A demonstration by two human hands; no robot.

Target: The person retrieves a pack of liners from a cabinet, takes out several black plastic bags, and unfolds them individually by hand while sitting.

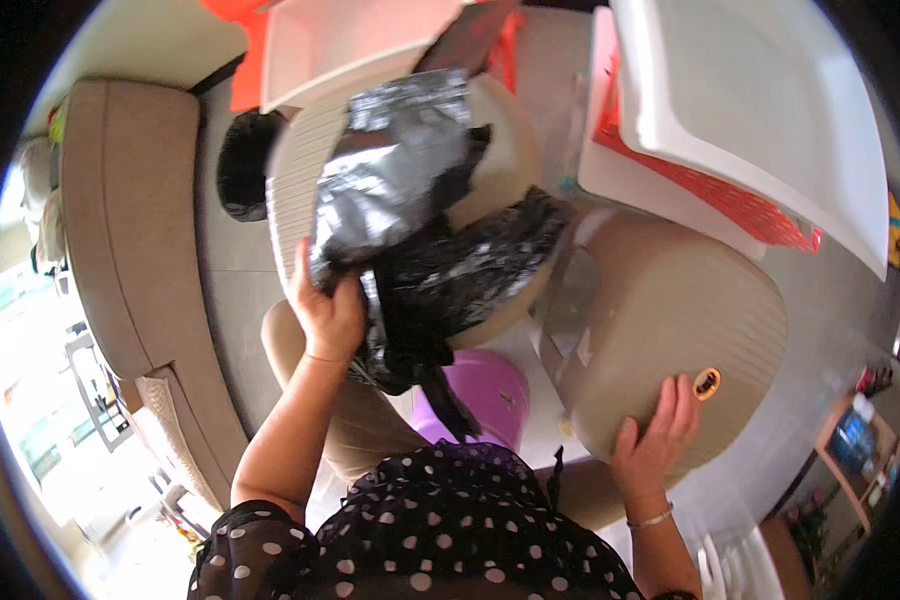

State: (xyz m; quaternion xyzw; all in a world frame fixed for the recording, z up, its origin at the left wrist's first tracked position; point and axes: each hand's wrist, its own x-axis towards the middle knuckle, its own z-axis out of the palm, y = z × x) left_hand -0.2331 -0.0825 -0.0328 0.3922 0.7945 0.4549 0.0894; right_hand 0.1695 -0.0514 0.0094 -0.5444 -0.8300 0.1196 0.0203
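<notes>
My left hand (pixel 326 315) grips the gathered lower edge of a crumpled, shiny black plastic bag (pixel 397 180). The bag spreads over a beige ribbed seat (pixel 296 165), its loose folds hanging down to the right and toward my lap. My right hand (pixel 656 446) lies on a second beige seat (pixel 690 315) with nothing held, thumb apart from the fingers. Just beside those fingertips is a small roll of tape (pixel 707 384) with an orange rim; whether they touch it, I cannot tell. A purple bucket (pixel 495 390) stands between my legs, partly under the bag's hanging strips.
A large white plastic bin (pixel 765 97) and a red perforated basket (pixel 720 191) stand at the upper right. Another white bin (pixel 345 45) is at the top, beside orange plastic. A brown sofa (pixel 146 225) runs along the left, with a round black object (pixel 247 169) on the floor nearby.
</notes>
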